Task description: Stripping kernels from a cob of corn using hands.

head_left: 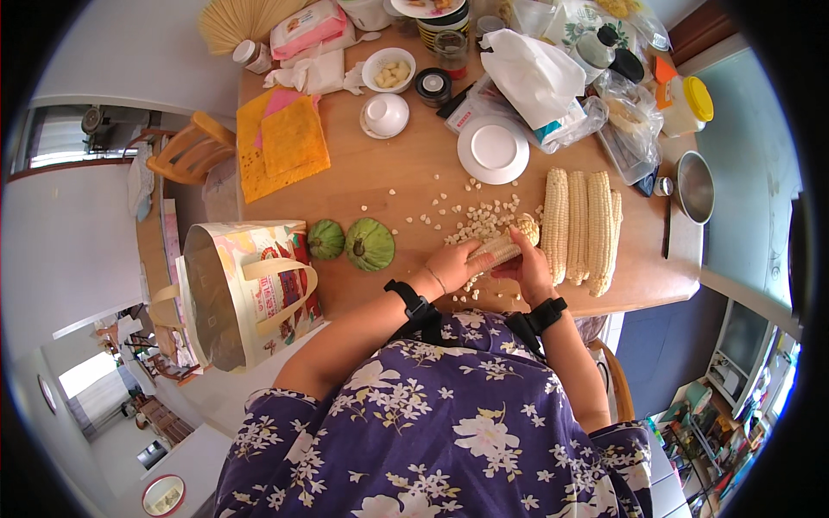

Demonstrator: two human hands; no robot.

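An ear of corn (501, 250) is held low over the wooden table, tilted up toward the right. My left hand (452, 263) grips its lower left end. Around the upper right part closes my right hand (528, 268), thumb on the kernels. Part of the ear is hidden by my fingers. Loose pale kernels (484, 220) lie scattered on the table beyond and below my hands. Just right of my right hand, several whole ears of corn (579, 226) lie side by side, pointing away from me.
Two green squashes (370, 244) sit left, beside a cream tote bag (250, 293). Orange cloths (294, 142) lie at the back left. Farther back stand a bowl of pale pieces (389, 71), an upturned white dish (493, 149) and plastic bags (535, 78). A metal bowl (694, 188) rests at the right edge.
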